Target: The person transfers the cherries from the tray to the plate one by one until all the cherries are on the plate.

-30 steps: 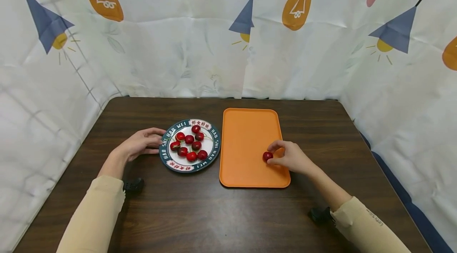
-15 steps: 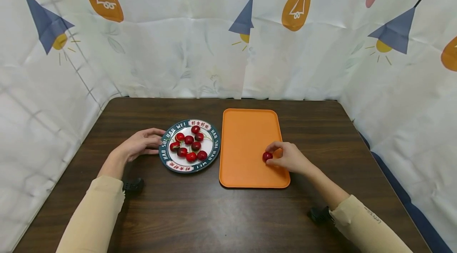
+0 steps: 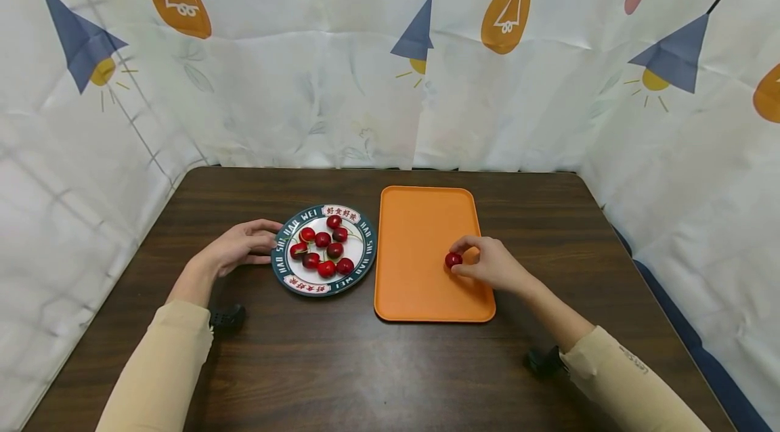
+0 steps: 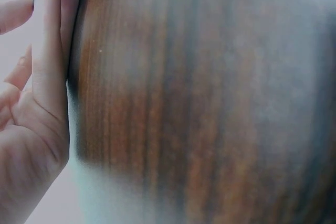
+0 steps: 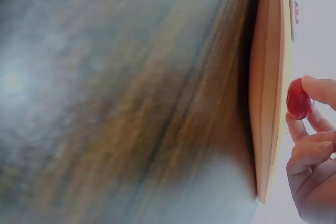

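Observation:
My right hand [image 3: 494,264] pinches a dark red cherry [image 3: 453,260] between thumb and fingertips, over the right half of the orange tray [image 3: 420,215]. In the right wrist view the same cherry [image 5: 298,99] shows at the fingertips, above the tray's edge. My left hand [image 3: 245,243] touches the left rim of a round plate [image 3: 282,268] with loosely extended fingers. The plate has a dark green patterned rim and a white middle, and several cherries [image 3: 323,240] lie on it, some with stems. In the left wrist view, the left hand's fingers [image 4: 47,51] reach the plate's edge.
The plate and the tray lie side by side on a dark brown wooden table [image 3: 341,378]. A pale printed curtain [image 3: 292,80] hangs behind the table and at both sides. Black bands [image 3: 544,362] sit at both wrists.
My right hand has shifted slightly to the left and away from me, carrying the pinched cherry with it. The left hand and the plate have stayed in place.

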Demonstrator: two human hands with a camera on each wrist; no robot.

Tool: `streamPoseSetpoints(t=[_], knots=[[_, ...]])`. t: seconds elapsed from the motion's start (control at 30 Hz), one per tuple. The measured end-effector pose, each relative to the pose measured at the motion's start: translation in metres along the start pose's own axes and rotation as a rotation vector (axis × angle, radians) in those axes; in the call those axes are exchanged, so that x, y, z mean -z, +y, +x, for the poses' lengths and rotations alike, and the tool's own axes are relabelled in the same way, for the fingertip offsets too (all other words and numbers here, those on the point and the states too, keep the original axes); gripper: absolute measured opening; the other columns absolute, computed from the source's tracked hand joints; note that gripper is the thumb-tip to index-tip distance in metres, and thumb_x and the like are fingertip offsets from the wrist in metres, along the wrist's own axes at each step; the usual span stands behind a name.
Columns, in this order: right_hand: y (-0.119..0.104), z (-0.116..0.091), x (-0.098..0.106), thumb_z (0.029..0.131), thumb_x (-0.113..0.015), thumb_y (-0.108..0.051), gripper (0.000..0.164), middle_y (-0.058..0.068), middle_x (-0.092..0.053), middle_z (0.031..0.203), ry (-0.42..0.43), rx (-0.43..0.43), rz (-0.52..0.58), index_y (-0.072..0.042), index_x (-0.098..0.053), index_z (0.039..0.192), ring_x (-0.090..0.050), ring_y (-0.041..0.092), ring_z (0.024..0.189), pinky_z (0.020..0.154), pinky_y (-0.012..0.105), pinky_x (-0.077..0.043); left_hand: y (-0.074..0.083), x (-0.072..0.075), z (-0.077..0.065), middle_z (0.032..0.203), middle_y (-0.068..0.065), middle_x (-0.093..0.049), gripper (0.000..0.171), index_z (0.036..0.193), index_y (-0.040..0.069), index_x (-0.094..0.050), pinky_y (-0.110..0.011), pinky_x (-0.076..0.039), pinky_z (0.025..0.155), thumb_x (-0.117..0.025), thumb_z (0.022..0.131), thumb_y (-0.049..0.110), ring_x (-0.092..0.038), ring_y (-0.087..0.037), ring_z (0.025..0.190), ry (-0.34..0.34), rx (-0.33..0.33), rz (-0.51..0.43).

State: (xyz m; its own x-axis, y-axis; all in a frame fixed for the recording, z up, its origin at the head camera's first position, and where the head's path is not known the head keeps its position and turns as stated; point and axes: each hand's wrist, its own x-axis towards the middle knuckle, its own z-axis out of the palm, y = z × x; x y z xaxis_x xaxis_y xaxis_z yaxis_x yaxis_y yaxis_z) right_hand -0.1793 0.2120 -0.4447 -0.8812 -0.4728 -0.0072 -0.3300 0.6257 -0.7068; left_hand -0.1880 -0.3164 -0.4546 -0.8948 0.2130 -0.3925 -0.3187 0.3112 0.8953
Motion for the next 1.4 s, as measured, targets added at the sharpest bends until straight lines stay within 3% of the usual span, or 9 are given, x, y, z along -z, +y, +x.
streamPoseSetpoints(t=[0.23, 0.5, 1.03, 1.3, 1.4], knots=[[-0.008, 0.007, 0.000, 0.089, -0.082, -0.016, 0.026, 0.002, -0.068, 0.109, -0.024, -0.017, 0.055, -0.014, -0.072, 0.113, -0.062, 0.020, 0.080, 0.066, 0.032, -0.055, -0.001, 0.000, 0.000, 0.136, -0.024, -0.053, 0.057, 0.153, 0.000, -0.038, -0.038, -0.058, 0.092, -0.060, 0.104, 0.021, -0.064, -0.026, 0.109, -0.001, -0.001, -0.001], [-0.016, 0.016, 0.000, 0.089, -0.081, -0.016, 0.026, 0.002, -0.067, 0.108, -0.017, 0.024, 0.079, -0.014, -0.071, 0.113, -0.057, 0.024, 0.070, 0.059, 0.029, -0.049, -0.001, 0.000, 0.000, 0.136, -0.024, -0.052, 0.057, 0.153, 0.000, -0.038, -0.038, -0.058, 0.092, -0.060, 0.104, 0.021, -0.064, -0.025, 0.108, 0.004, -0.003, 0.000], [-0.034, 0.035, -0.003, 0.091, -0.078, -0.016, 0.026, 0.001, -0.068, 0.109, -0.040, 0.066, 0.118, -0.012, -0.071, 0.115, -0.060, 0.029, 0.093, 0.069, 0.033, -0.053, -0.001, 0.000, 0.001, 0.133, -0.020, -0.055, 0.057, 0.153, 0.000, -0.039, -0.037, -0.059, 0.090, -0.060, 0.105, 0.022, -0.064, -0.023, 0.107, -0.003, -0.011, -0.010], [-0.045, 0.044, -0.010, 0.091, -0.078, -0.017, 0.027, 0.001, -0.067, 0.111, -0.054, 0.061, 0.142, -0.013, -0.070, 0.117, -0.049, 0.021, 0.060, 0.055, 0.029, -0.044, -0.001, -0.001, 0.002, 0.136, -0.023, -0.052, 0.059, 0.155, 0.000, -0.036, -0.037, -0.058, 0.091, -0.059, 0.105, 0.022, -0.064, -0.023, 0.107, -0.011, -0.006, -0.013], [-0.049, 0.050, -0.014, 0.090, -0.079, -0.018, 0.029, 0.001, -0.067, 0.110, -0.050, 0.081, 0.112, -0.012, -0.070, 0.117, -0.053, 0.022, 0.068, 0.060, 0.029, -0.048, -0.001, 0.000, 0.002, 0.137, -0.024, -0.051, 0.059, 0.155, 0.000, -0.036, -0.037, -0.058, 0.091, -0.059, 0.105, 0.022, -0.064, -0.024, 0.107, -0.011, -0.001, -0.011]])
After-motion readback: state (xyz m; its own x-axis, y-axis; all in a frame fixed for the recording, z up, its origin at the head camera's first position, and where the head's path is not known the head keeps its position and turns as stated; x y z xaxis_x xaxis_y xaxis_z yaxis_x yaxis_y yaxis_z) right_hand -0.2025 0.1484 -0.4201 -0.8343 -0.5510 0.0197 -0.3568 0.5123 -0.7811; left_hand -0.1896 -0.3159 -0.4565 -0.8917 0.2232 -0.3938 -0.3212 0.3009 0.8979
